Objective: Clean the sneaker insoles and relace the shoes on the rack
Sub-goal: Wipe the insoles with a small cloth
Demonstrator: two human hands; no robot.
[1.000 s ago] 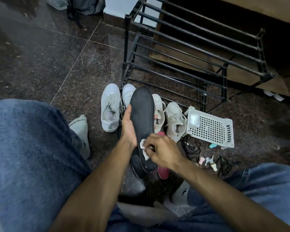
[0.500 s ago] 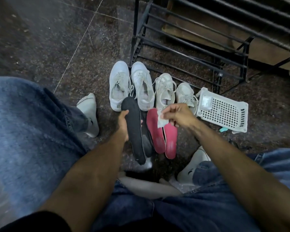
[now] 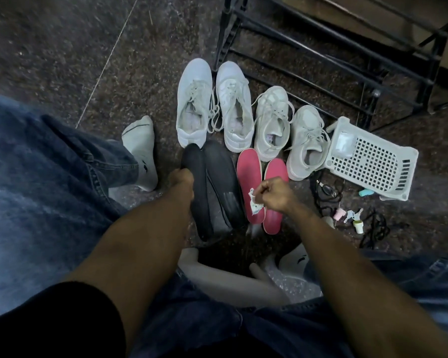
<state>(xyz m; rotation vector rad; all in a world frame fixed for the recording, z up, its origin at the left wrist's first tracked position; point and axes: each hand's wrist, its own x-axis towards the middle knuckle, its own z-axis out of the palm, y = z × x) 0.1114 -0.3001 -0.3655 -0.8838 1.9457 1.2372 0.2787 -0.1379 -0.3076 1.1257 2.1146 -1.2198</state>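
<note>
Left hand (image 3: 182, 180) grips a black insole (image 3: 195, 192); right hand (image 3: 273, 195) pinches a crumpled wipe (image 3: 254, 202) just above two pink insoles (image 3: 251, 177); sneakers (image 3: 234, 107) lie beyond.

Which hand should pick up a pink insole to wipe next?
Probably the left hand, once it sets down the black insole. The right hand pinches the wipe above the pink insoles.

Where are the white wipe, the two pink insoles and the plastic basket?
white wipe (image 3: 254, 202), head view, crumpled middle.
pink insoles (image 3: 249, 171), head view, left one's forepart.
plastic basket (image 3: 373, 164), head view, perforated side.
</note>
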